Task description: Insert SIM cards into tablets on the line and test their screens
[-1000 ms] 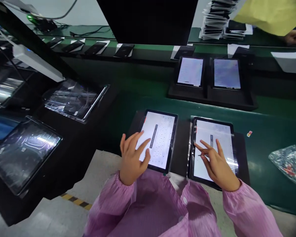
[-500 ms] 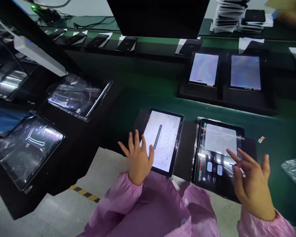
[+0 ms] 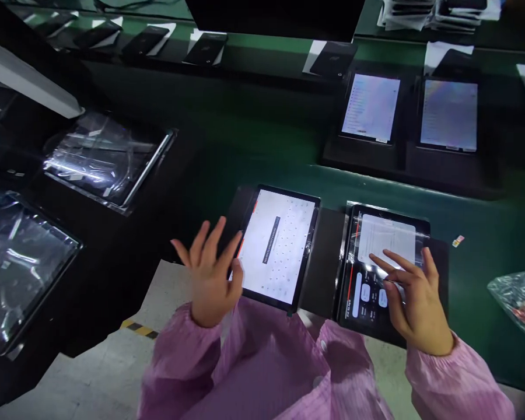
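Note:
Two lit tablets lie side by side at the near edge of the green bench. My left hand hovers with fingers spread just left of the left tablet, which shows a white screen with a grid of dots and a dark bar. My right hand rests on the right tablet, fingers stretched out and touching its screen, which shows a white panel above dark buttons. Neither hand holds anything. Both sleeves are pink.
Two more lit tablets sit in a black tray farther back. Film-wrapped tablets lie on black stands at left. A plastic bag is at right. Phones line the far conveyor.
My left hand has pulled off the left tablet to its left side. My right hand came back onto the right tablet, whose screen switched from white to a dark panel with buttons.

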### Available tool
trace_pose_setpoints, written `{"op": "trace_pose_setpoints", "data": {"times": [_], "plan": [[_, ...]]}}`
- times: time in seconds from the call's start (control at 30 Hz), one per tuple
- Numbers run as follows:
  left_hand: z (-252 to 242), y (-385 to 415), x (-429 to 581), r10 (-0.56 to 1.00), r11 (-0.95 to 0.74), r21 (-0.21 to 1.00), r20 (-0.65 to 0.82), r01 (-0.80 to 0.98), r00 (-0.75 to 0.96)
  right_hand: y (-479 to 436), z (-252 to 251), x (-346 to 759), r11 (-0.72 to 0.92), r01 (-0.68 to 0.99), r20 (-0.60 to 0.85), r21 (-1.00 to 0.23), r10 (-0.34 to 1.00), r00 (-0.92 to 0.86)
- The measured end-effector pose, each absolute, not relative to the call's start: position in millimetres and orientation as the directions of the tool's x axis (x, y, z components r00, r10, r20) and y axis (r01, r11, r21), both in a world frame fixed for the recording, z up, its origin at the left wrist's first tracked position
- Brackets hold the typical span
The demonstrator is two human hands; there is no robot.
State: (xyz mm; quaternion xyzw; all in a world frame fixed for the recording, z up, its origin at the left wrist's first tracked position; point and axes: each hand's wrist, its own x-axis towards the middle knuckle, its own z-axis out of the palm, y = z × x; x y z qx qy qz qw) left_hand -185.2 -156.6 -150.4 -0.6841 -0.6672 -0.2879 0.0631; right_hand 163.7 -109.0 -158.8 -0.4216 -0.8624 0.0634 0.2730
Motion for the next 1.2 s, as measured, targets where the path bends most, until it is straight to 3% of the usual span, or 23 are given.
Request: {"op": "trace_pose_setpoints", "data": {"times": [0.13,0.3,0.37,0.63,0.97,1.2], "plan": [[-162.6,-165.9,-217.2,0.87,-0.101,0.355,0.484,0.93,-0.09,-124.6,-162.3,168.3,0.637,0.653,0.469,-0.409,0.761,-0.448],[-174.7,-177.0,-222.0,0.901,-0.034,0.625,0.357,0.78,-0.246,-158.0,-165.2,177.5,0.633,0.64,0.473,-0.435,0.766,-0.436],[-179.4,-179.5,-221.4,0.906,-0.027,0.67,0.331,0.742,-0.265,-167.9,-168.0,178.8,0.638,0.648,0.484,-0.416,0.759,-0.436],[-186.2,-193.2,-222.0,0.854,-0.096,0.513,0.483,0.853,-0.194,-181.7,-182.2,174.2,0.666,0.659,0.55,-0.35,0.715,-0.431],[-187.5,-203.0,-222.4,0.834,-0.099,0.382,0.535,0.919,-0.132,-186.5,-194.6,182.8,0.692,0.633,0.515,-0.346,0.705,-0.488],[-193.2,-206.0,-212.3,0.811,-0.28,0.2,0.573,0.939,0.12,-184.2,-192.0,180.6,0.698,0.62,0.515,-0.357,0.701,-0.493]]}}
